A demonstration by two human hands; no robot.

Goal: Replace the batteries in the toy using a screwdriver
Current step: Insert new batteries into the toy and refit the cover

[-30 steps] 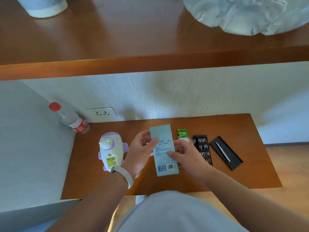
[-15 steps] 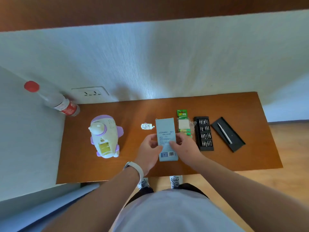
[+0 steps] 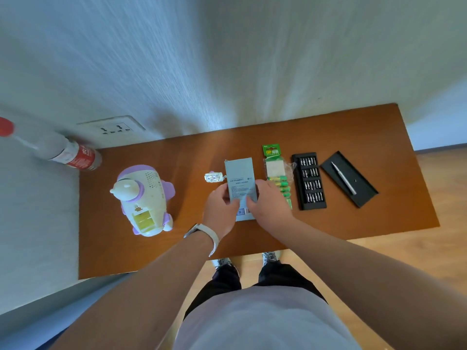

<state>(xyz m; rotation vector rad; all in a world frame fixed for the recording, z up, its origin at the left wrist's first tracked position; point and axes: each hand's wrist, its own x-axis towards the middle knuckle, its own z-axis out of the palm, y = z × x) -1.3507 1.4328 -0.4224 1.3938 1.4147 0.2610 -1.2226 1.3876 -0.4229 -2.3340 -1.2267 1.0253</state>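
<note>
Barely begun, I'd say: left hand and right hand both grip the blue box; screwdriver and toy lie untouched.

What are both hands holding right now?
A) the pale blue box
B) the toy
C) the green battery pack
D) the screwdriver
A: the left hand and the right hand both grip the pale blue box, one on each side of it.
</note>
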